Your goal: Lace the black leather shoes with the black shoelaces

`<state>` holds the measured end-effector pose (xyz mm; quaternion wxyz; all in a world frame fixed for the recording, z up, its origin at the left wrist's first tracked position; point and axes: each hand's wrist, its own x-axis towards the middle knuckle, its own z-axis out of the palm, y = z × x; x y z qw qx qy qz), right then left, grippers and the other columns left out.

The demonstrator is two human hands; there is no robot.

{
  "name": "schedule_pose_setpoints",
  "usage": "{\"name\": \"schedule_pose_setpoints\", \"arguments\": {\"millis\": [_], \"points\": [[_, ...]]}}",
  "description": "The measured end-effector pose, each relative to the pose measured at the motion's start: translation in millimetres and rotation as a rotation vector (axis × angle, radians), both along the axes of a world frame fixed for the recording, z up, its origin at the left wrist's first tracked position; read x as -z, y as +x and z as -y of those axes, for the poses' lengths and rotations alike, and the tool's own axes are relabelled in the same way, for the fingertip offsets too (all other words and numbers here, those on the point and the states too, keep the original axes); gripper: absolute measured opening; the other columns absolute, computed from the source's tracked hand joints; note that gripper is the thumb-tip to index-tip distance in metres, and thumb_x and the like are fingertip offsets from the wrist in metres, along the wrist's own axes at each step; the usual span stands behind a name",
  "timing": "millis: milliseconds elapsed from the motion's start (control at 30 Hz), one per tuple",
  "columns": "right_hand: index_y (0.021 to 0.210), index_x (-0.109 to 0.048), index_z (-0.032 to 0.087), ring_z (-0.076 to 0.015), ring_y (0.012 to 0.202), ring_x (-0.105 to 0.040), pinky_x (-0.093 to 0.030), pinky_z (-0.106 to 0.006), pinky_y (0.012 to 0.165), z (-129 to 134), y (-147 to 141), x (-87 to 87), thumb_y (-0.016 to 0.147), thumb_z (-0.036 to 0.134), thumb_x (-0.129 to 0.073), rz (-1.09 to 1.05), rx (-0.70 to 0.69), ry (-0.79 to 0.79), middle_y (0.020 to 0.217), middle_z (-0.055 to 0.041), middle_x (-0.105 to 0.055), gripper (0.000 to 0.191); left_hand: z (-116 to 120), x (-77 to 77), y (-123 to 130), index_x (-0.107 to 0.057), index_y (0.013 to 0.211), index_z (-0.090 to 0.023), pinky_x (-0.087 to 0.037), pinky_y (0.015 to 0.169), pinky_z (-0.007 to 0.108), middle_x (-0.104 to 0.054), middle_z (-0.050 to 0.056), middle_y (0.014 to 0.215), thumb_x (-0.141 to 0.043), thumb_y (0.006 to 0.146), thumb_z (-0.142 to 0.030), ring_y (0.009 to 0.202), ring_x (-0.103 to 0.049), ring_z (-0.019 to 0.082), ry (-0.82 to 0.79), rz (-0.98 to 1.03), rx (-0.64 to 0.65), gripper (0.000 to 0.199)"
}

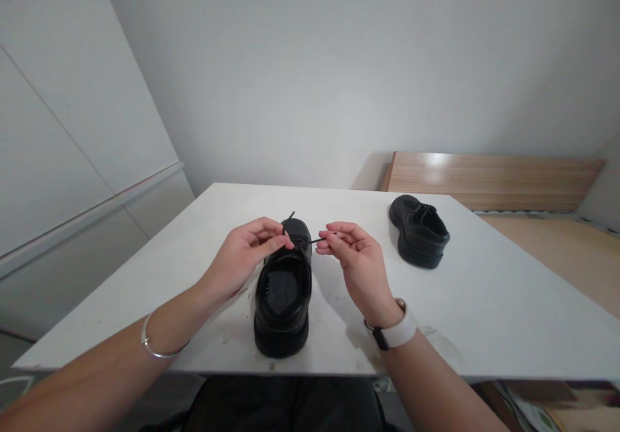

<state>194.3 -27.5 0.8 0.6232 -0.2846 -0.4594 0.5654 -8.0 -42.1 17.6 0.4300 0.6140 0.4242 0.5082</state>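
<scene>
A black lace-up shoe (283, 309) stands upright on the white table, its heel toward me and its toe pointing away. At the lacing, my left hand (259, 241) pinches a black shoelace between thumb and fingers, and a loose lace tip sticks up past the fingers. My right hand (353, 248), just right of the shoe, pinches another stretch of black shoelace (316, 241), which runs taut toward the shoe's eyelets. The fingers of my left hand cover part of the lacing, so any knot there is hidden.
A second black shoe (422, 232) stands on the white table (368, 348) farther back on the right. Behind the table are a wooden headboard (489, 177) and a grey wall. White cabinet panels (62, 115) flank the left side.
</scene>
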Motion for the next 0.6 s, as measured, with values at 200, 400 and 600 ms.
{"name": "schedule_pose_setpoints", "arguments": {"millis": [200, 400, 600], "points": [[0.091, -0.069, 0.019, -0.0119, 0.074, -0.072, -0.060, -0.026, 0.074, 22, -18, -24.5, 0.085, 0.019, -0.069, 0.197, 0.006, 0.297, 0.086, -0.0016, -0.075, 0.006, 4, -13.0, 7, -0.078, 0.086, -0.022, -0.045, 0.073, 0.029, -0.070, 0.003, 0.081, -0.073, 0.083, -0.031, 0.079, -0.062, 0.017, 0.304, -0.399, -0.059, 0.011], [0.095, -0.070, 0.020, -0.0121, 0.083, -0.069, -0.057, -0.027, 0.079, 29, -27, -32.2, 0.090, 0.011, -0.060, 0.448, 0.107, 0.495, 0.090, -0.0011, -0.073, 0.015, 5, -14.9, 3, -0.076, 0.081, -0.020, -0.045, 0.073, 0.029, -0.068, 0.003, 0.080, -0.068, 0.087, -0.032, 0.081, -0.061, 0.018, 0.301, -0.395, -0.014, 0.015], [0.095, -0.071, 0.021, -0.0106, 0.084, -0.067, -0.053, -0.024, 0.078, 31, -19, -31.0, 0.091, 0.009, -0.062, 0.536, 0.231, 0.615, 0.090, 0.0006, -0.074, 0.015, 1, -18.0, 3, -0.070, 0.094, -0.018, -0.044, 0.070, 0.029, -0.072, 0.002, 0.078, -0.068, 0.086, -0.034, 0.075, -0.063, 0.017, 0.088, -0.262, 0.079, 0.018]]}}
